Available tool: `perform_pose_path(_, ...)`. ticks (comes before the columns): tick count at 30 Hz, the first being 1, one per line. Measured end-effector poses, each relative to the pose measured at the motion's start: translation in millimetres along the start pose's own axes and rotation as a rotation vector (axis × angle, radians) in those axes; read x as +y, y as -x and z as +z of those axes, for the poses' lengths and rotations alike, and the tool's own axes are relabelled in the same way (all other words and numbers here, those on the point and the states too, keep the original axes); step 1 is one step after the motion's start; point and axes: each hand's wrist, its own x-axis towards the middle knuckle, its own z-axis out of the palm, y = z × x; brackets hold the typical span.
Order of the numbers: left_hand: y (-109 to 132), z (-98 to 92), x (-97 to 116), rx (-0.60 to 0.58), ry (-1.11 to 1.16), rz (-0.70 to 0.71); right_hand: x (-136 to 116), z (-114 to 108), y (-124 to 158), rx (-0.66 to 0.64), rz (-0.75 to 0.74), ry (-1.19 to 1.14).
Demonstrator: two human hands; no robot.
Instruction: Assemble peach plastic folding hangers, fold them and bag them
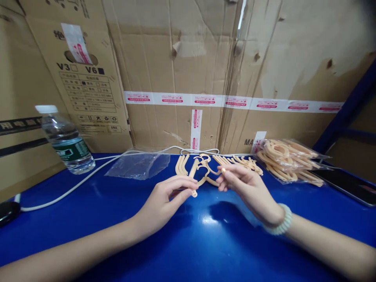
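I see the left hand [170,196] pinching a strip [193,169] and the right hand [248,185] a curved piece [214,172], above the counter [182,243], nearer than the loose parts [182,166]. Light fingertip grips, ends left exposed, suit such slim pieces.

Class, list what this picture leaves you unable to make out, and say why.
All in the head view:
Left-held piece: partly covered by the left hand.
Right-held piece: partly covered by the right hand.
Bagged pieces: overlapping and blurred, so uncountable.
Black object: cut off by the left edge.
White tape: finest print too small to read.
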Motion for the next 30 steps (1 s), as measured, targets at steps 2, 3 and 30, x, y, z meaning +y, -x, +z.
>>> perform_pose_path(2, -0.1, 6.9, 2.0, -0.014, 0.162, -0.151, 7.4, 6.4, 10.7, 0.003, 0.018, -0.015)
perform_pose_path(3, -0.3, 9.3, 1.6, -0.013, 0.231, -0.218, 10.7, 9.4, 13.8, 0.001, 0.029, -0.019)
perform_pose_path(30, 10.0, 27.8, -4.6, 0.038, 0.429, -0.410, 20.8, 15.8, 13.3, -0.069, 0.191, -0.178)
